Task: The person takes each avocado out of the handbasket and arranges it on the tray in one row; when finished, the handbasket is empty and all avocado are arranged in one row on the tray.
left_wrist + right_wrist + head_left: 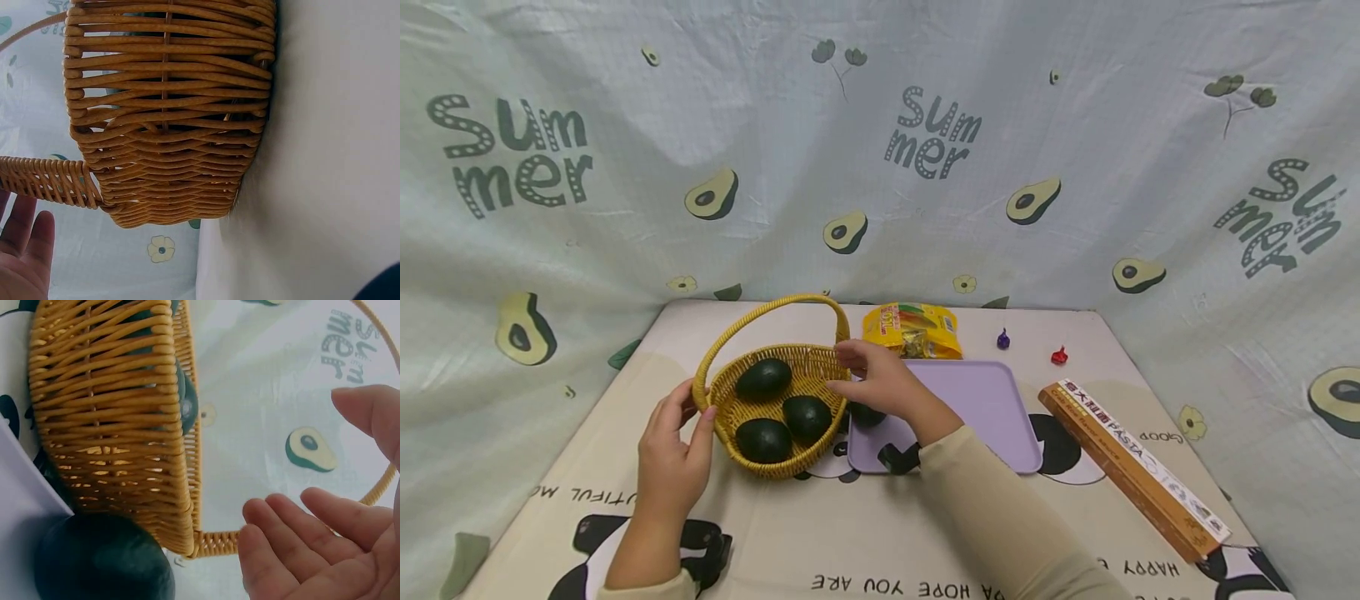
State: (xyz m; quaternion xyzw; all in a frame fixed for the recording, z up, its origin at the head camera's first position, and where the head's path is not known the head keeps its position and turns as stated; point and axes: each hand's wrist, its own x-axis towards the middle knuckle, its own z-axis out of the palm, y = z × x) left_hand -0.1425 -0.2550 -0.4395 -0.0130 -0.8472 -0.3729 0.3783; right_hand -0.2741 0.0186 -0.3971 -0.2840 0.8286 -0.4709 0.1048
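Note:
A yellow woven basket [772, 471] with a tall arched handle holds three dark green avocados [763, 379]. My left hand [673, 454] is at the left foot of the handle [50, 181], fingers behind it and thumb in front by the rim. In the left wrist view those fingers look nearly straight, partly hidden by the handle. Across the basket, my right hand [883, 383] reaches to the handle's right foot, thumb spread from the fingers and nothing in the palm. Beneath it, another avocado [103, 559] lies on the purple tray [981, 408], beside the basket.
Behind the tray is a yellow snack bag [913, 327]. A purple wrapped candy [1003, 339] and a red one [1059, 357] lie farther right. One long pasta box [1131, 467] slants along the right side of the table. Patterned curtains [775, 167] hang around the back and sides.

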